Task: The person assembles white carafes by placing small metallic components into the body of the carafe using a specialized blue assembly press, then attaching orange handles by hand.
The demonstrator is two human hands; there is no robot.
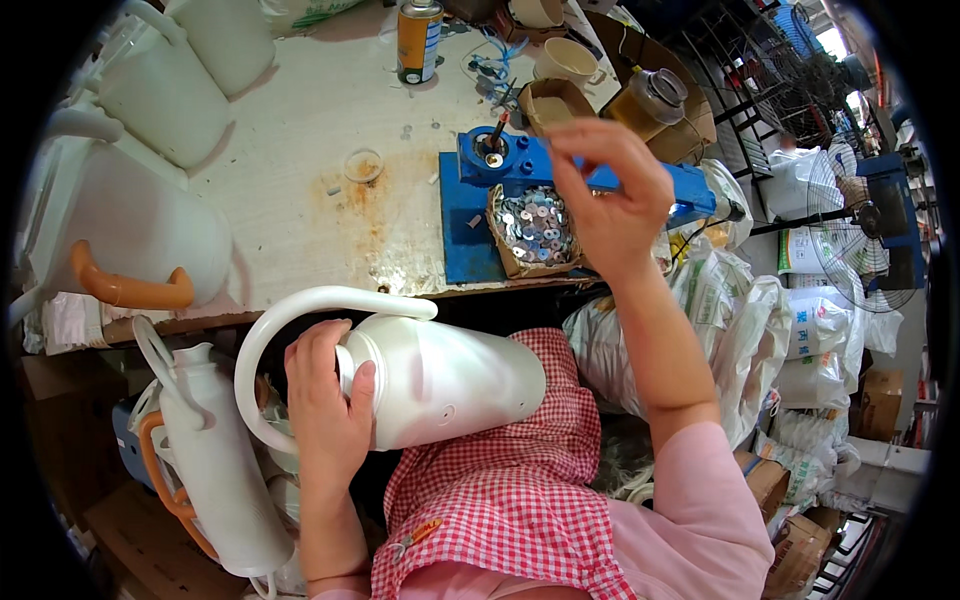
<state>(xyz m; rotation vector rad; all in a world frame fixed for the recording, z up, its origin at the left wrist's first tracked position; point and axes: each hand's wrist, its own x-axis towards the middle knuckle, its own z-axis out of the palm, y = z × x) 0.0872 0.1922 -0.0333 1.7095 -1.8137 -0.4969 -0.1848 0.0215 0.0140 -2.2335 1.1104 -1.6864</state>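
A white thermos jug (460,380) lies on its side across my lap, its rounded base to the right and its large curved handle (258,350) arching around the left end. My left hand (325,405) is wrapped around its neck end. My right hand (620,195) is raised over the blue bench tool (520,160), thumb and fingers bent together in a pinch. Anything between those fingertips is too small or blurred to make out. Just below that hand sits a cardboard tray (498,232) full of small metal washers (540,225).
More white jugs (165,95) stand on the left of the worn table (300,190), one with an orange handle (130,285). Another white jug (215,460) stands below the table. A spray can (419,42), a cup (568,62) and a jar (650,98) occupy the back. White sacks (720,310) and a fan (860,215) are at right.
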